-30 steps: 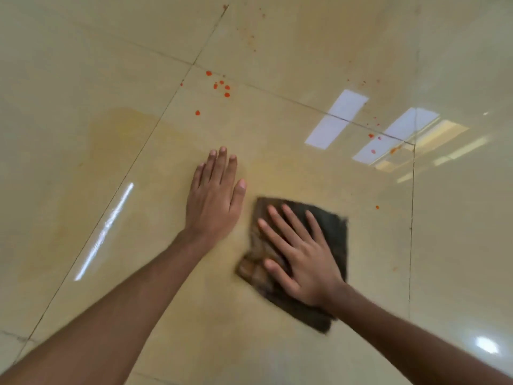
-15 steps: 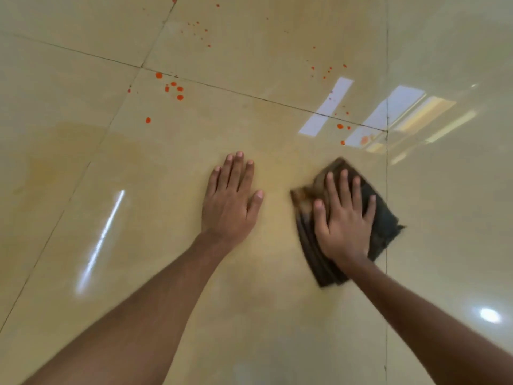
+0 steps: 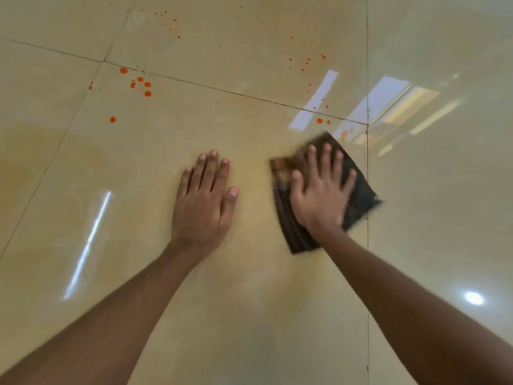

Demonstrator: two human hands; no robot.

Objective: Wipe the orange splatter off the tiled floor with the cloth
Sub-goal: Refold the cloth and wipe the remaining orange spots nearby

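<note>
Flat-fingered, the right hand [image 3: 319,195] presses the cloth [image 3: 361,198]; the left hand [image 3: 202,209] rests spread on the floor [image 3: 249,301]. The stained cloth may smear drops [image 3: 319,120] at its 12 o'clock.

Item count, head view:

- Hands: two, the left hand [image 3: 202,207] and the right hand [image 3: 322,195].
- Cloth [image 3: 358,195]: one.
- Grout lines [image 3: 222,90]: three, with two crossings.
- Orange splatter [image 3: 148,93]: four groups. The left group has six larger drops. The pair beside the cloth has two drops. The specks in the upper-centre and upper-right groups are too small to count.
- Light reflections [image 3: 383,95]: four, made up of two rectangular patches, one streak and one round spot.
</note>
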